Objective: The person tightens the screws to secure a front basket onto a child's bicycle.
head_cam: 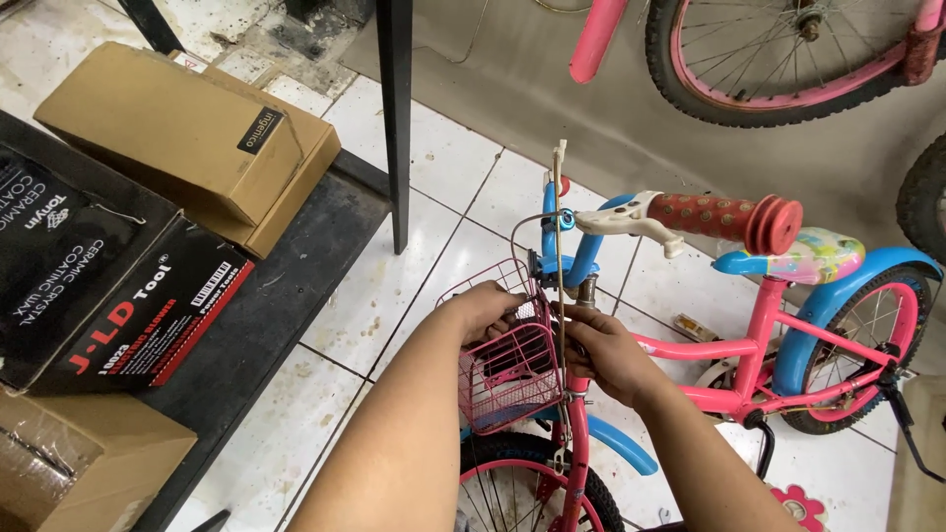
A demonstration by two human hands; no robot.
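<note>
A small pink and blue children's bicycle (pixel 759 350) stands on the tiled floor below me. A pink wire basket (pixel 505 379) hangs at its front, above the front tyre (pixel 493 488). My left hand (pixel 485 308) grips the basket's rear rim. My right hand (pixel 603 350) is closed around the stem just behind the basket, next to a thin upright cable (pixel 561 266). The blue handlebar (pixel 581 251) carries a red rubber grip (pixel 724 217) and a white brake lever (pixel 631 219). What my fingers touch behind the basket is hidden.
A dark shelf (pixel 286 296) at the left holds brown cardboard boxes (pixel 187 138) and a black box (pixel 148 315). A black post (pixel 396 118) stands behind it. Another pink-rimmed bicycle wheel (pixel 778 59) leans against the wall at the top right.
</note>
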